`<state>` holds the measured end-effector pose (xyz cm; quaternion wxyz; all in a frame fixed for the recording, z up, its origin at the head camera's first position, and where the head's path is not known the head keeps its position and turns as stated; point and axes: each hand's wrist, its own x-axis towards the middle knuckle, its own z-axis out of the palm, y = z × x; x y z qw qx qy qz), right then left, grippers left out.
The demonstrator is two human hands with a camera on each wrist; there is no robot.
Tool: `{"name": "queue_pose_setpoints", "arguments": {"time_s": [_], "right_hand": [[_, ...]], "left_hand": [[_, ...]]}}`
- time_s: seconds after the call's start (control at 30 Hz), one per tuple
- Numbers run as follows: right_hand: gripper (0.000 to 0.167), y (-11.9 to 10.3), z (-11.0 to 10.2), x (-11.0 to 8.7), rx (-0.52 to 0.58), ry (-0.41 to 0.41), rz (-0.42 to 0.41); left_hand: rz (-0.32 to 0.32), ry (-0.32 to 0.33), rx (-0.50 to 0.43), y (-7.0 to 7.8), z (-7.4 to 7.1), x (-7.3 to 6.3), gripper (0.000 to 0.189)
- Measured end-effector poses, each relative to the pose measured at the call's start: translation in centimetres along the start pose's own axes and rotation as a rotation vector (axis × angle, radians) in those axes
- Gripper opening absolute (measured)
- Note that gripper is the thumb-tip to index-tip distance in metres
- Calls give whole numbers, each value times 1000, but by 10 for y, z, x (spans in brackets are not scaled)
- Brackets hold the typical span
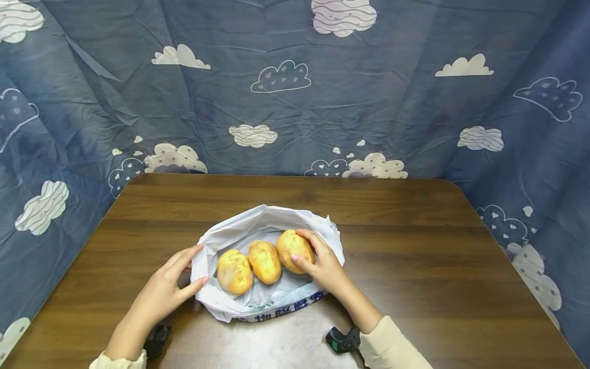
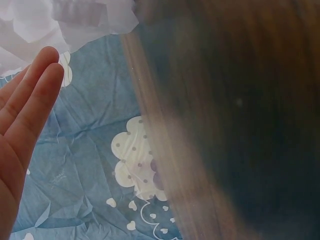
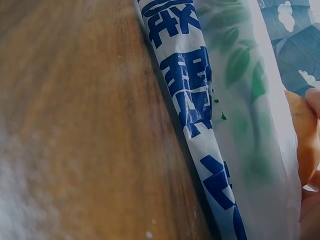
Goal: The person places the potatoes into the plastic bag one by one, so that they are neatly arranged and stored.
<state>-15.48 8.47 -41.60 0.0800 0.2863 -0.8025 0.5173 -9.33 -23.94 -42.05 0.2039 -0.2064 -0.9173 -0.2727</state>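
A white plastic bag (image 1: 272,212) lies spread wide on the table, its rim folded down, with blue lettering along the front. Three yellow potatoes sit in a row inside: the left potato (image 1: 234,271), the middle potato (image 1: 265,262) and the right potato (image 1: 293,249). My right hand (image 1: 322,261) grips the right potato between thumb and fingers; in the right wrist view, the bag's side (image 3: 250,125) hides most of that hand. Against the bag's left edge rests my left hand (image 1: 166,287), its fingers (image 2: 37,95) fairly straight and its thumb apart from them.
The brown wooden table (image 1: 438,287) extends around the bag on every side. Behind it hangs a dark blue cloth (image 1: 392,102) printed with clouds. A black device (image 1: 342,340) is strapped at the right wrist, another (image 1: 157,340) at the left.
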Motion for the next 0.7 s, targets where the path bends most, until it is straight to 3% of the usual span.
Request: {"name": "queue_pose_setpoints", "arguments": {"time_s": [0.23, 0.7], "right_hand": [[50, 32, 6, -3, -50, 4, 32], [45, 35, 3, -4, -116, 40, -15]], "left_hand": [[-3, -6, -9, 0, 1, 1, 67], [29, -7, -8, 0, 2, 8, 67]]}}
